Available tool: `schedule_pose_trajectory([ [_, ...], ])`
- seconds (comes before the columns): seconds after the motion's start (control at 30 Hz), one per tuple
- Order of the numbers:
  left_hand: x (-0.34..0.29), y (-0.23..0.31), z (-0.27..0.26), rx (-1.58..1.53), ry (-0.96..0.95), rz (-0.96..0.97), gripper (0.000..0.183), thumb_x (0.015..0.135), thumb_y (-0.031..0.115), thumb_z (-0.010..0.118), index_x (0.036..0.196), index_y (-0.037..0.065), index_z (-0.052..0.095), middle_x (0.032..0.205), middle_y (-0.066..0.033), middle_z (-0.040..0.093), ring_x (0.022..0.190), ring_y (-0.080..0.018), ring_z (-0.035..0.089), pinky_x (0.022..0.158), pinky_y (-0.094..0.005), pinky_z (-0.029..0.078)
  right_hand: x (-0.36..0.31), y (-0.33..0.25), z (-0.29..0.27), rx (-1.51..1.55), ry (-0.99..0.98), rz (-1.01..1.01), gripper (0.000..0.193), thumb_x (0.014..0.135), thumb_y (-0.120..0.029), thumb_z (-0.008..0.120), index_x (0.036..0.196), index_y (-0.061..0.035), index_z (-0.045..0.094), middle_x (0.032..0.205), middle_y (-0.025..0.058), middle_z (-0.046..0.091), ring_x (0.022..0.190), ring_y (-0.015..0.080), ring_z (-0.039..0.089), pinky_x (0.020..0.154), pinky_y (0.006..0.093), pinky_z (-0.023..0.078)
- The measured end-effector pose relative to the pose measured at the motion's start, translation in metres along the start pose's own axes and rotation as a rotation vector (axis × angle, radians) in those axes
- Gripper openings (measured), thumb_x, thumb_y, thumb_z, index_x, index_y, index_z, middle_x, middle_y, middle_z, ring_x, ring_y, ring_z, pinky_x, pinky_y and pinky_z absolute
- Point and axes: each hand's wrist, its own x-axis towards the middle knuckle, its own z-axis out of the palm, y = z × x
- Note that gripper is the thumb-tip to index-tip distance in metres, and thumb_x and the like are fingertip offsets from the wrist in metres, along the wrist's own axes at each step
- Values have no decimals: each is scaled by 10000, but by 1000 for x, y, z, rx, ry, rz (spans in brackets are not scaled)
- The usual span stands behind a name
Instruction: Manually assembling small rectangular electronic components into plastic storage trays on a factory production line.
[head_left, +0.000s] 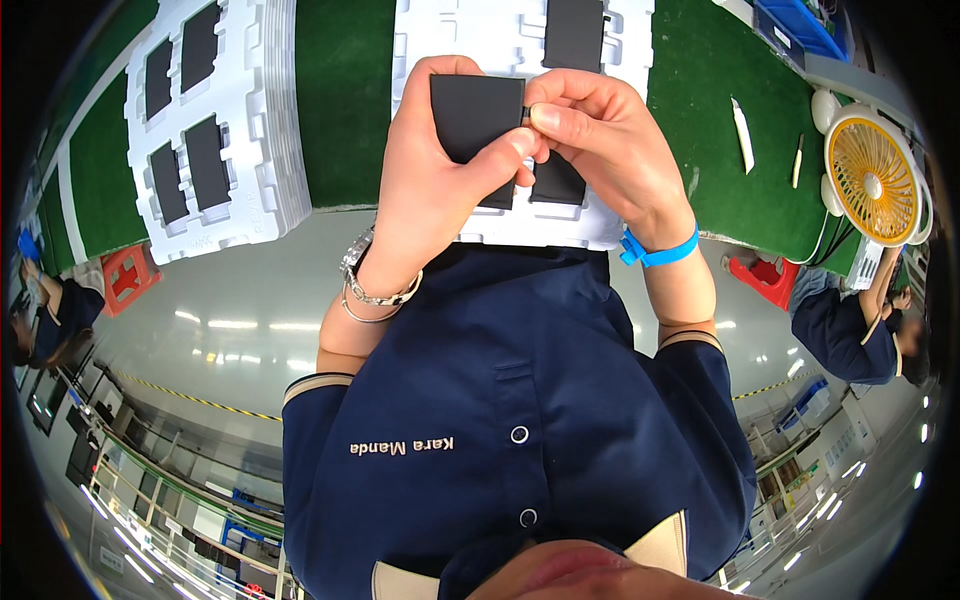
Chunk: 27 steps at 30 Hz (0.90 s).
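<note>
Panel, black and flat, is gripped at the upper centre of the frame by the fingers of the left hand, above a white tray in which more black panels are seen. At its right edge, a small dark tab is pinched narrowly between thumb and forefinger of the right hand. Stacked trays, loaded with four panels, are seen on the green tabletop at upper left; a cutter is laid at upper right, near a fan.
</note>
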Motion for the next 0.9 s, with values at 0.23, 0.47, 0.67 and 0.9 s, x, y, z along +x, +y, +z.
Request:
schedule_pose_trajectory([
  [0.23,2,-5,-1,-6,26,21,398,829,-17,687,1114,0,409,881,-99,651,679,-134,649,622,-270,542,8,-14,-7,-338,48,-114,256,979,-236,577,1069,-5,641,861,33,634,812,103,572,764,257,470],
  [0.47,6,-17,-7,511,136,256,470,863,165,712,1218,14,444,1050,-139,637,961,-226,641,804,-344,533,33,-28,9,-826,81,-230,215,907,-107,663,1095,-1,667,994,16,676,899,96,602,820,266,498],
  [0.67,16,-24,-31,1070,147,591,485,889,252,676,1300,49,518,1356,-119,526,1304,-364,442,1053,-468,379,84,-29,-20,-821,263,-404,112,870,-30,616,946,42,657,756,122,628,653,211,587,612,318,461],
  [0.9,17,-33,-22,1439,-12,556,567,883,330,672,1340,33,519,1446,-94,470,1388,-349,346,1094,-545,304,79,-35,-33,-1386,305,-722,207,801,-49,649,1001,5,644,948,162,605,965,342,556,848,390,446],
])
